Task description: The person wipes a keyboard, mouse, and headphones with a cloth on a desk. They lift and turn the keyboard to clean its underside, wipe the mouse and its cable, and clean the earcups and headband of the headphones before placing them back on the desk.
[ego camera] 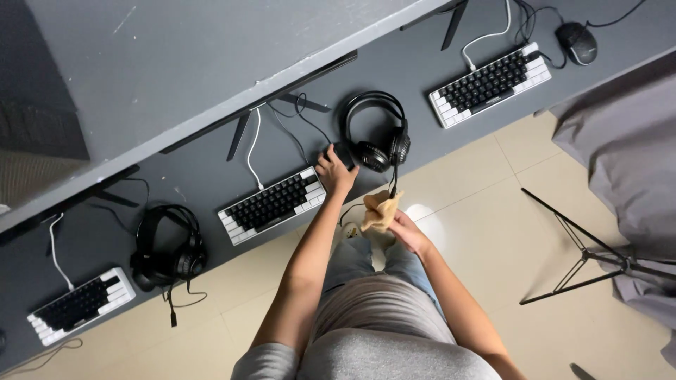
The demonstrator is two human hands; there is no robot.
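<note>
My left hand (334, 172) reaches onto the dark desk (197, 176) and rests on a small black mouse (343, 153), just right of the middle black-and-white keyboard (273, 205). A black headset (377, 130) lies right next to that hand. Below the desk edge, my right hand (408, 232) grips a crumpled tan cloth (381, 210), held over the tiled floor.
Two more keyboards lie on the desk, one at far left (79, 304) and one at upper right (491, 83) beside another mouse (577, 42). A second headset (169, 253) sits left. Thin monitors stand along the back. A black tripod (584, 253) and a grey covered chair (627, 162) stand to the right.
</note>
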